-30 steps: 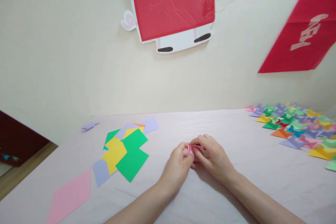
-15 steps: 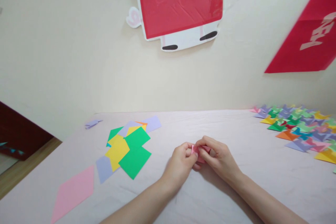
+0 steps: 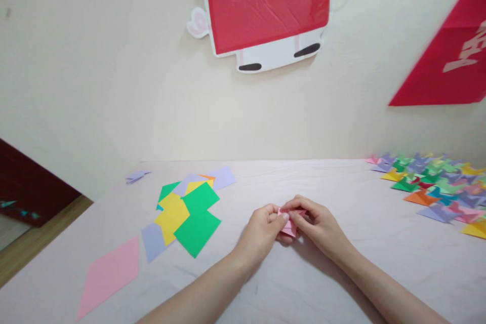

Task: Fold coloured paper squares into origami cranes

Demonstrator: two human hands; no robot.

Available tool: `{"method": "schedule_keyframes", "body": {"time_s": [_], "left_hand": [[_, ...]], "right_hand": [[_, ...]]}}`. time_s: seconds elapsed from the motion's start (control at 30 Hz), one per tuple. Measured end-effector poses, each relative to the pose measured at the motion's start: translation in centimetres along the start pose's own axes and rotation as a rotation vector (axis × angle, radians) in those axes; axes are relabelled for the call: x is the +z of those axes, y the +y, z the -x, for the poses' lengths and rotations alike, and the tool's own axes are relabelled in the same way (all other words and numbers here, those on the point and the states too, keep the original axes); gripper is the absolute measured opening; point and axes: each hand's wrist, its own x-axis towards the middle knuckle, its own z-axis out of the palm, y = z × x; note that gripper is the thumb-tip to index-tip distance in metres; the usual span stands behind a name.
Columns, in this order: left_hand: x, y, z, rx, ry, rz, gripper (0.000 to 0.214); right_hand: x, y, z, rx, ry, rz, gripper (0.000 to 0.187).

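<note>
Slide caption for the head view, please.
Left hand and right hand hold folded pink paper, flat sheets leftward, folded pieces rightward.

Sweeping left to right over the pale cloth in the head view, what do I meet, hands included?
Pink sheet → sheet pile → left hand → folded pink paper → right hand → paper figures.

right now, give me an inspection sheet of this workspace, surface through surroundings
Surface: pale covering, lightly wrinkled
Items in work: folded pink paper, partly hidden
Clutter: overlapping coloured sheets at left, a pink sheet apart from them; rows of folded paper pieces at far right
Hands: left hand and right hand both pinch the folded pink paper
Cables: nothing seen
Surroundings: pale wall with red-and-white cutout and red banner
</note>
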Motion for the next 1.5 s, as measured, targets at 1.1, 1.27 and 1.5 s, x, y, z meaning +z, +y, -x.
{"method": "schedule_keyframes", "body": {"time_s": [1.1, 1.27, 1.5], "left_hand": [[-0.3, -1.2, 0.1, 0.092, 0.056, -0.145, 0.032], [-0.4, -0.5, 0.1, 0.068, 0.052, -0.183, 0.029], [-0.4, -1.3, 2.6, 0.554, 0.313, -1.411, 0.054]], "right_hand": [[0.2, 0.5, 0.3, 0.074, 0.007, -0.022, 0.030], [-0.2, 0.5, 0.0, 0.035, -0.006, 0.099, 0.033], [0.1, 0.9, 0.0, -0.115, 0.080, 0.691, 0.024]]}}
